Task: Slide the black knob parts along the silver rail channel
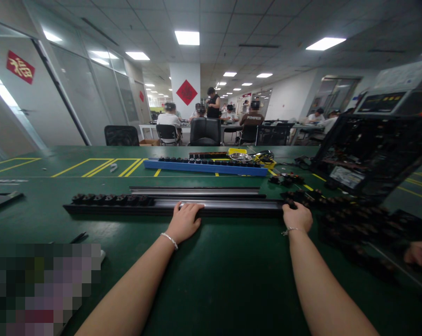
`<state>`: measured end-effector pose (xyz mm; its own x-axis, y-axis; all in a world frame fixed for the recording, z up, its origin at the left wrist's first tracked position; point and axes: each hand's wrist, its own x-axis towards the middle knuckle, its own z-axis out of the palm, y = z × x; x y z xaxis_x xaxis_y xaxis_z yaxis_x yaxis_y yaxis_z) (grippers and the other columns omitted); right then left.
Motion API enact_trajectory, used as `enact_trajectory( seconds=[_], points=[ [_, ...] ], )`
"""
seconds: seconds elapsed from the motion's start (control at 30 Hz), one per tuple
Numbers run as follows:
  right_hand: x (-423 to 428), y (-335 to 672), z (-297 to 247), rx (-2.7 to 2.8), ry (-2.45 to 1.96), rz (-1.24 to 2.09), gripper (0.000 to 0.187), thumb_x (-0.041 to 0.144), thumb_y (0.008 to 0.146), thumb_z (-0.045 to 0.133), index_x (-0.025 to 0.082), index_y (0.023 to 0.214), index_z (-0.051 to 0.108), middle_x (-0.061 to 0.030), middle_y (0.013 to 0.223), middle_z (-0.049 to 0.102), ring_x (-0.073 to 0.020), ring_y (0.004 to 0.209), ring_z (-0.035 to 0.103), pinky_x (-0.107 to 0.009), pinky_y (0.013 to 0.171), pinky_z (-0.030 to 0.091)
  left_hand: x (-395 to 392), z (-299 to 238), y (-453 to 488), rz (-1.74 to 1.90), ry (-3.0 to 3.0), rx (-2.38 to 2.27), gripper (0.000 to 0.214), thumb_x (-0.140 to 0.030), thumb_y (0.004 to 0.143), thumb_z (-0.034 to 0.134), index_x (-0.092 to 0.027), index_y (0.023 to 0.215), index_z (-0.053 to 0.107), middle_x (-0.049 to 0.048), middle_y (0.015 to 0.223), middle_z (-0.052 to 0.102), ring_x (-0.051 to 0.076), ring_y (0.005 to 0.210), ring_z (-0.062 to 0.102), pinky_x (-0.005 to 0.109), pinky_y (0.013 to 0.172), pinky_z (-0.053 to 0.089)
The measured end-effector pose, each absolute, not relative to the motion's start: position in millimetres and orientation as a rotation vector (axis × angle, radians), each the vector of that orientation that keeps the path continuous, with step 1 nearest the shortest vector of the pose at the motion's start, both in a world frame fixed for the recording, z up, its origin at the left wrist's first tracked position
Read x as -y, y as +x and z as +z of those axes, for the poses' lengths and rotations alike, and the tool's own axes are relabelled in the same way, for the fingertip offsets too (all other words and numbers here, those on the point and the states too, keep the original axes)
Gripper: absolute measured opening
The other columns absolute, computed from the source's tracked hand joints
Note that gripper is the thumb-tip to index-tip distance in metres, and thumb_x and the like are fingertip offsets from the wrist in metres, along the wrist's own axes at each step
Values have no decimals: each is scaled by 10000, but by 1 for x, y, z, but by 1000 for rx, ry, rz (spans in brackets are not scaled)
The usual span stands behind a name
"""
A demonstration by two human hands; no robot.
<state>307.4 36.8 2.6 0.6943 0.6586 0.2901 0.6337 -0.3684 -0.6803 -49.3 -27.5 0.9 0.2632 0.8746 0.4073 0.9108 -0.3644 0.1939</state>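
A long black rail [232, 205] lies across the green table in front of me. Several black socket modules [109, 199] sit in its left part. My left hand [184, 221] rests on the rail near its middle, fingers curled over the front edge. My right hand [297, 216] is closed at the rail's right end, with a small black part at its fingertips. A second, shorter rail [193, 190] lies just behind.
A blue rail with black modules [204, 165] lies farther back, next to a metal bowl [239, 157]. Loose black modules [354, 224] are heaped at right under a dark machine [372, 149]. Another person's hand [420, 252] shows at far right. People sit at tables beyond.
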Motion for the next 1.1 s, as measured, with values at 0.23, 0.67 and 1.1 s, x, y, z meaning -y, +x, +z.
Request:
enact_trajectory(
  seconds=[0.23, 0.67, 1.1],
  points=[
    [-42, 314, -5, 942, -2042, -8, 439, 350, 688, 540, 135, 1044, 681, -134, 977, 604, -258, 869, 558, -391, 817, 455, 28, 2, -48, -672, -2427, 1756, 407, -249, 796, 507, -293, 1200, 500, 35, 1192, 616, 216, 1156, 499, 495, 1087, 159],
    [-47, 326, -6, 849, -2082, 39, 458, 337, 689, 542, 140, 1085, 662, -145, 1004, 637, -268, 883, 573, -390, 805, 453, 28, 1, -49, -691, -2429, 1745, 408, -247, 798, 505, -296, 1202, 490, 29, 1202, 609, 215, 1158, 496, 501, 1089, 152],
    [-51, 344, -9, 903, -2102, 66, 452, 366, 671, 557, 149, 1055, 653, -135, 941, 648, -282, 867, 588, -407, 800, 461, 27, 1, -49, -712, -2430, 1727, 404, -239, 794, 516, -290, 1194, 494, 21, 1178, 620, 207, 1132, 511, 495, 1089, 150]
  ],
)
